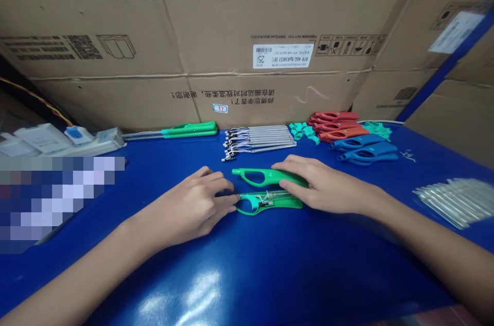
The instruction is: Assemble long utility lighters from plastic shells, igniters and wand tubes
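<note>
Two green plastic lighter shells lie in the middle of the blue table [247, 274]. The upper green shell [258, 177] is closed side up. The lower green shell [266, 201] lies open, with metal parts and a teal trigger inside. My left hand [193, 207] rests palm down, its fingertips touching the left end of the lower shell. My right hand [324, 187] lies over the right ends of both shells, fingers stretched and pressing on them.
At the back lie finished green lighters [189, 130], a row of metal tubes [262, 139], teal triggers [304, 131], red shells [335, 124] and blue shells [366, 150]. Clear tubes [455, 200] lie at the right. Cardboard boxes [231, 22] wall the back.
</note>
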Demonstrator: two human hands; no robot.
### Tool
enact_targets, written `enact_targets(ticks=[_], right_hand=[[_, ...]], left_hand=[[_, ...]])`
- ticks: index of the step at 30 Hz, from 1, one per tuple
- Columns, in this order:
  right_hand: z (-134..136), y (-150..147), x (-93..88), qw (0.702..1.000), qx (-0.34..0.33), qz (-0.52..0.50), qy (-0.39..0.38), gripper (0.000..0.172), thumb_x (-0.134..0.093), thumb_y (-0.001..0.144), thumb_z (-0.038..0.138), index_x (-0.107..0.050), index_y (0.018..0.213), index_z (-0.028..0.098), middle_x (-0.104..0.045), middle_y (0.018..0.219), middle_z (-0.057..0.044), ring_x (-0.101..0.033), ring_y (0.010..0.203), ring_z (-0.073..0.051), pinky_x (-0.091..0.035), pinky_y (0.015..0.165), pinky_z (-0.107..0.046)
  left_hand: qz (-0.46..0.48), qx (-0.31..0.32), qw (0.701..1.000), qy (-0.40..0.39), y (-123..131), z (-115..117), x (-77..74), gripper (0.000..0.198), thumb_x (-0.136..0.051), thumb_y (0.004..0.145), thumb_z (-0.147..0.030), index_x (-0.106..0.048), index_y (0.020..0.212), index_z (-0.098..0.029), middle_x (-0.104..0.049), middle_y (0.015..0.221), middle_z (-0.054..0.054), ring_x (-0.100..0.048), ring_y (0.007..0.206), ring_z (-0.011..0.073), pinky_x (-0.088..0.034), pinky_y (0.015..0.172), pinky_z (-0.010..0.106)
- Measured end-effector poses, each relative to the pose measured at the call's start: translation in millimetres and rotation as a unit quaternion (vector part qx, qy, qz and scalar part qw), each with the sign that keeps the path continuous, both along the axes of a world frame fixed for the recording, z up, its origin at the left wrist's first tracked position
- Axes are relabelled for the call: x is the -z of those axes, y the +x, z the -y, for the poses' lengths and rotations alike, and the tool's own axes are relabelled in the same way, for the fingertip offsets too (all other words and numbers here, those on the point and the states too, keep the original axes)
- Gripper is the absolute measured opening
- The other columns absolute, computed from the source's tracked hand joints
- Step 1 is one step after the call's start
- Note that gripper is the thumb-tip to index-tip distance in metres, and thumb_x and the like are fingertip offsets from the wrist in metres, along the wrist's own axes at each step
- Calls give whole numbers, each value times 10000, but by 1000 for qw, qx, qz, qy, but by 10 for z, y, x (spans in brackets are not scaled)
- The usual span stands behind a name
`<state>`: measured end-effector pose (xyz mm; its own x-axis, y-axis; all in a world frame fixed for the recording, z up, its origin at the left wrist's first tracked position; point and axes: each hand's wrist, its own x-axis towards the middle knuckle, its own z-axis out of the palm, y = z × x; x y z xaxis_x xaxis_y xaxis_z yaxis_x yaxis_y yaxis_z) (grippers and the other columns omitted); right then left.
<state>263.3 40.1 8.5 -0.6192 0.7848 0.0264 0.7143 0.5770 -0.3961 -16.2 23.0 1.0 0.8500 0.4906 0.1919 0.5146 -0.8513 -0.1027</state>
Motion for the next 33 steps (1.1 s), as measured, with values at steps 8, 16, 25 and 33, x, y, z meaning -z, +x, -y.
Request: enact_targets(ticks=[8, 16, 25, 33], right_hand=[[12, 6, -30, 1000, -5, 3, -11, 382, -402, 1005, 362, -553, 1302, 175, -584, 1186, -113, -568, 1097, -258, -450, 941, -416], [50, 16, -84, 998, -39, -24, -41, 321, -442, 994, 336, -584, 1245, 197, -559, 1170, -86, -575, 1041, -216, -450, 950, -392], [66, -31, -30, 994, -89, -29, -58, 316, -465, 993, 304, -578, 1267, 194, -559, 1155, -78, -566, 1040, -197, -451, 951, -367], [88, -46, 42, 994, -90, -18, -54, 344, -484, 978, 301, -561, 1302, 215, -554, 1189, -77, -557, 1080, -213, -451, 969, -385]], left_hand=[[87, -3, 996, -37, -25, -11, -14, 177, -550, 959, -271, -696, 896, -194, -693, 878, 37, -634, 810, 182, -432, 807, 347], [99, -108, 988, -40, -95, -18, -61, 154, -509, 890, -271, -562, 999, -176, -632, 966, 67, -590, 891, 239, -453, 806, 413], [6, -111, 986, -121, -63, -19, -86, 184, -499, 881, -279, -611, 1007, -205, -646, 991, 57, -607, 924, 250, -445, 865, 464], [-3, -103, 986, -130, -74, -39, -70, 194, -435, 949, -259, -625, 949, -215, -639, 926, 33, -607, 900, 228, -428, 861, 431]])
